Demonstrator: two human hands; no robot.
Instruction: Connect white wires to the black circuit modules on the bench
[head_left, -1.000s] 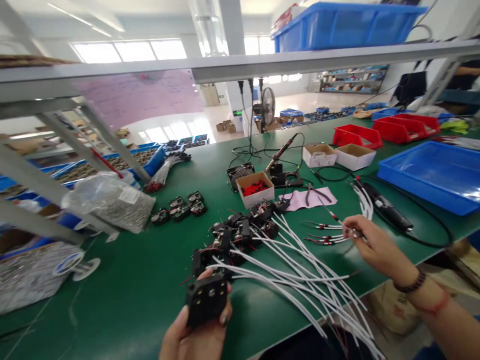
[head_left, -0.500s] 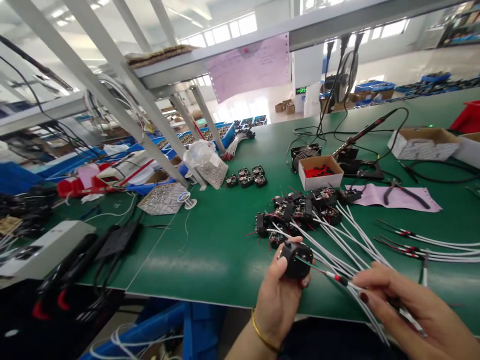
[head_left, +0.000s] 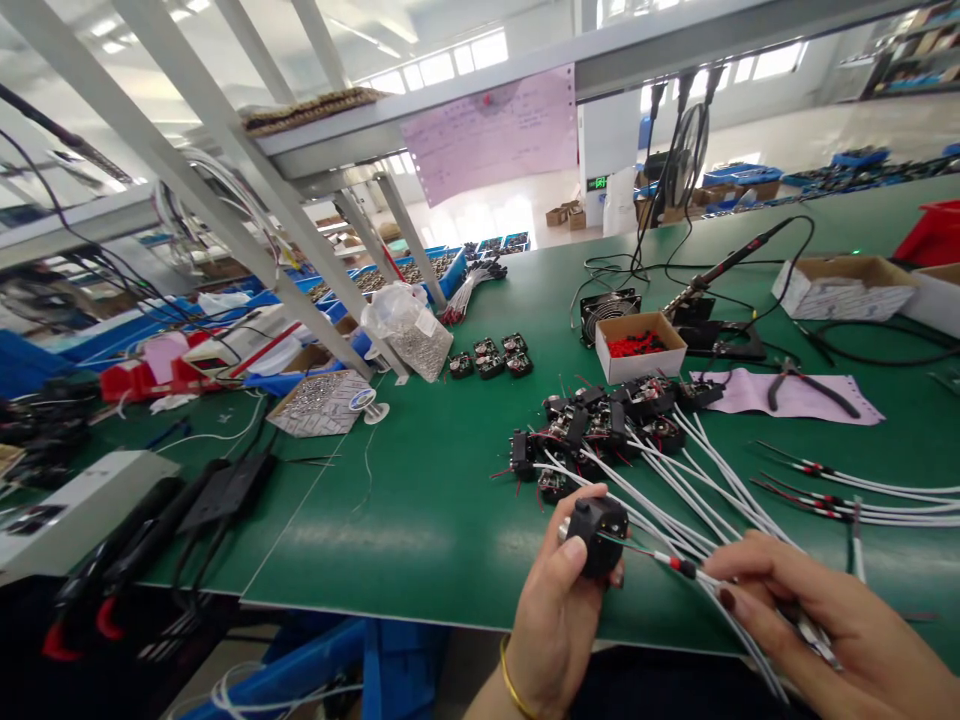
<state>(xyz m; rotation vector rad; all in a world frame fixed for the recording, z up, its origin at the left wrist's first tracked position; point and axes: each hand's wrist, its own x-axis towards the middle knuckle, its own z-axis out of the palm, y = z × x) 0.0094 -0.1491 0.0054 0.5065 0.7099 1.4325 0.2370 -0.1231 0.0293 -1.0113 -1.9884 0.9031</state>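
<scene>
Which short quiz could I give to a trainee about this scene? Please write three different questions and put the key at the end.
1. True or false: the left hand holds a black part.
2. What lies on the pink sheet on the table? a) a fan b) pliers c) a spool
3. Fill in: the right hand holds a ____ cable.

Key: 1 true; 2 b; 3 white.

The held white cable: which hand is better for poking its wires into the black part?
Probably the right hand: it pinches the white cable near its red and black bands, while the left hand holds the black housing.
</scene>
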